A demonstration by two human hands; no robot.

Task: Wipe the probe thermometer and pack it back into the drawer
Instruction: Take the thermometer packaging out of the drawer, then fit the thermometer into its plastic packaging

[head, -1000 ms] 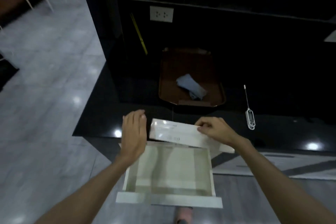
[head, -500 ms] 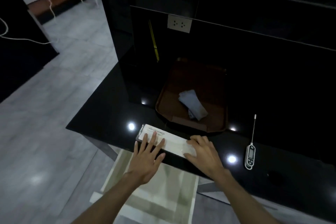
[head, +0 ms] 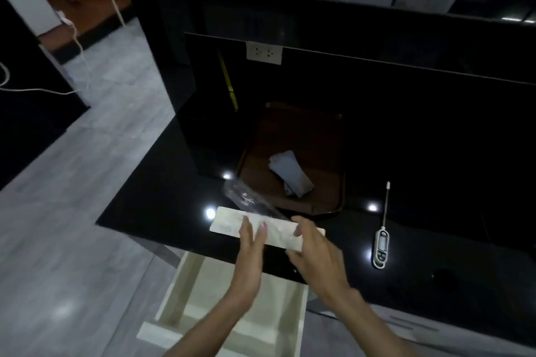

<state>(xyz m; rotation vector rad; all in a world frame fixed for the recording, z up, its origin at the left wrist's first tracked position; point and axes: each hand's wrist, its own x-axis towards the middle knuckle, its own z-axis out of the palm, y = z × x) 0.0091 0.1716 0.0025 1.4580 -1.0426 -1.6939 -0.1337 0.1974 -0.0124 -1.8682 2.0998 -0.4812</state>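
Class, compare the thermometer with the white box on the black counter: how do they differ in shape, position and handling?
The thermometer is small, with a thin probe pointing away from the person; the white box is long, flat and rectangular. The thermometer lies untouched to the right; the box sits by the counter edge with the left hand and right hand at it. Both lie flat on the counter.

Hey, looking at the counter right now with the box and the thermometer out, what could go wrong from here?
1. The white box lies near the black counter's front edge, above the open drawer; a nudge from either hand may tip it in.
2. The clear plastic sleeve looks loose and could slide off.
3. The probe thermometer lies unwiped beside the right hand; a sweeping forearm might knock it.
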